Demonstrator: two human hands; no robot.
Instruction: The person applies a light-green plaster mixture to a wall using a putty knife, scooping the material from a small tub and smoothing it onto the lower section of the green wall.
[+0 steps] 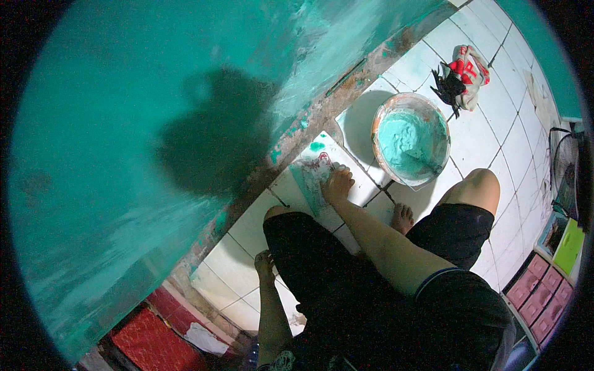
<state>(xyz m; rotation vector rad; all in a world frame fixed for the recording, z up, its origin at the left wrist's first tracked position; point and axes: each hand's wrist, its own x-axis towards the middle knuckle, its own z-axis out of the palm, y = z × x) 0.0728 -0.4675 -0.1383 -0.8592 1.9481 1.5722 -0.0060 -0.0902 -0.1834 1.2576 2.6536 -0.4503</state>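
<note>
My right hand [337, 184] is down at a white floor tile near the wall's foot, its fingers curled closed. What they hold, if anything, is hidden. Around the fingers the tile carries a pale, smeared patch [307, 176] with reddish-brown marks and a green paint spot [317, 146]. Beside my left knee is my left hand [265, 264], small and dim, fingers curled in, with nothing visible in them. To the right of my right hand stands a round bucket [377, 133] with a stained rim, holding thick, light turquoise paint or paste.
A green wall [111, 123] with whitish patches rises on the left, its rough lower edge [272, 154] crumbling. A crumpled white-and-red plastic bag [469, 77] with something black lies beyond the bucket. At right are a fan [564, 167] and pink drawers [538, 294]; red fabric [151, 340] is lower left.
</note>
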